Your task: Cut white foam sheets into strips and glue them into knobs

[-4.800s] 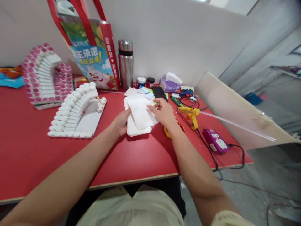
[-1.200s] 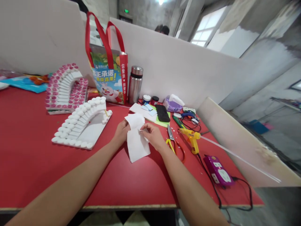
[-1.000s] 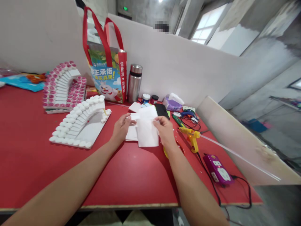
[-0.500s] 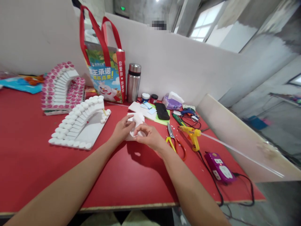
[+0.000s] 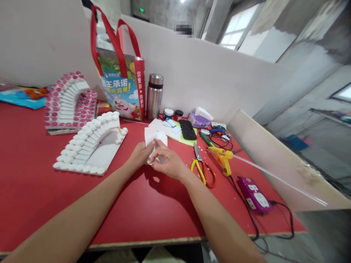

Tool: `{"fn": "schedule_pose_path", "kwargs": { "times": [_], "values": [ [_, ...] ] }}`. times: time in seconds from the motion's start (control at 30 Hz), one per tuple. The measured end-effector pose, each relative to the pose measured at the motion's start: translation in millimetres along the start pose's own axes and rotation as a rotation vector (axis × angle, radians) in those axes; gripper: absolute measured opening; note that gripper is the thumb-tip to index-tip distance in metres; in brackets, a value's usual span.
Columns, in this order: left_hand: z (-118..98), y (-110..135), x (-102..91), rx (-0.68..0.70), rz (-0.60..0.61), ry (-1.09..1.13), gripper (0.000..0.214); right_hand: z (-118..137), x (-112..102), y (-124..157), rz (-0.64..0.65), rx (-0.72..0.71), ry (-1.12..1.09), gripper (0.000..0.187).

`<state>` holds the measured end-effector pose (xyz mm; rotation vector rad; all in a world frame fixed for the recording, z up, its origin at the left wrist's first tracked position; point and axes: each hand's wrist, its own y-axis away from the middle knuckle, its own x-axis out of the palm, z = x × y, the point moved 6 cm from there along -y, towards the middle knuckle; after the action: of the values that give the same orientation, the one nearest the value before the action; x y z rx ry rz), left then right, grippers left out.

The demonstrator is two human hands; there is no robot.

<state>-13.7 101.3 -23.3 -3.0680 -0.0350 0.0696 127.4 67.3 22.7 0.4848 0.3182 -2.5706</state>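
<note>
Thin white paper is held between my hands over the middle of the red table. My left hand grips its left side, the thumb lying across the front. At the lower edge, my right hand pinches the paper between thumb and index finger, which form a ring. Both palms cover much of the paper, so its folds are partly hidden. To the left lies a white curved staircase model edged with round white pads.
A pink-and-white model, a printed bag and a steel flask stand behind. On the right lie scissors, a yellow glue gun with its cable, a purple power socket and a black case.
The white paper has been turned more upright, showing more of its upper part. My left fingers have moved down its front, closer to the right hand. My right hand has shifted slightly left and down.
</note>
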Motion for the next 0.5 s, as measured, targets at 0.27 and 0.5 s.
{"fn": "schedule_pose_path", "kwargs": {
  "times": [0.27,0.5],
  "values": [
    [-3.6,-4.6,-17.5,-0.086,-0.075,0.291,0.066,13.9,-65.5,14.7,-0.308,0.074,-0.603,0.023],
    [3.6,-20.6,-0.1,0.074,0.007,0.196,0.104,-16.2,-68.1,7.8,-0.538,0.254,-0.788,0.041]
  ]
}}
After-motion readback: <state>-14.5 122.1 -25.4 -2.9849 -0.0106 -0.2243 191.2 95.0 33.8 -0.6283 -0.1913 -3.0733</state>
